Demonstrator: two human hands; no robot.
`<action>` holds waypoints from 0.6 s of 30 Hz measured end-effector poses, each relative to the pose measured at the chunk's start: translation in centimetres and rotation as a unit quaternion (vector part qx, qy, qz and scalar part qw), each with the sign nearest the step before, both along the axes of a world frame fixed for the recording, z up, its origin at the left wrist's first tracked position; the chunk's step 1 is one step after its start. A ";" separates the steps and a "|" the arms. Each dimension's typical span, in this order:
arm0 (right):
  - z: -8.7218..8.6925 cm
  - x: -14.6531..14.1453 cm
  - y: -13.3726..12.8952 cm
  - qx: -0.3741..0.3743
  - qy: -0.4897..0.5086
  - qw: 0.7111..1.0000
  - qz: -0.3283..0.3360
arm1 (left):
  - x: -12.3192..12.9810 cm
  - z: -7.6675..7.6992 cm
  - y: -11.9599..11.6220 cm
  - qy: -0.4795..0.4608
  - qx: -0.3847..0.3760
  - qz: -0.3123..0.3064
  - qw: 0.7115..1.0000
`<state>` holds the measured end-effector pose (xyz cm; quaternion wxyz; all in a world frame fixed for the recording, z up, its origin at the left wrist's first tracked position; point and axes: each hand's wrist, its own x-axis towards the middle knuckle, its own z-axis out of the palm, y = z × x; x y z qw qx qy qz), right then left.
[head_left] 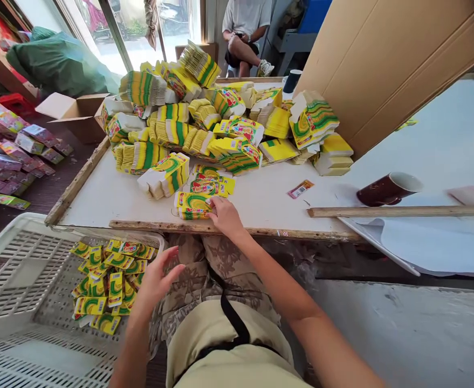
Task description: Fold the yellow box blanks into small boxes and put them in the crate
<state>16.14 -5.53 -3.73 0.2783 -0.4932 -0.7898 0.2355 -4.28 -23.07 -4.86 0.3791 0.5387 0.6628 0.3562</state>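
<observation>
yellow box (pixel 192 206) lying just past the table's wooden strip (pixel 172 226) | right hand (pixel 222 214) over the strip, fingertips on the box's right end, can't tell if clamped tbh | left hand (pixel 159 278) this side of it, thumb and fingers wide apart

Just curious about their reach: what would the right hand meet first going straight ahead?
Probably the yellow carton that the right hand already seems to touch, though depth is unclear.
</observation>
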 end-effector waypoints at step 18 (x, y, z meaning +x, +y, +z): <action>0.6 -0.9 -8.7 -0.401 0.451 0.782 0.156 | 7.3 0.2 4.1 -0.286 0.217 0.192 0.913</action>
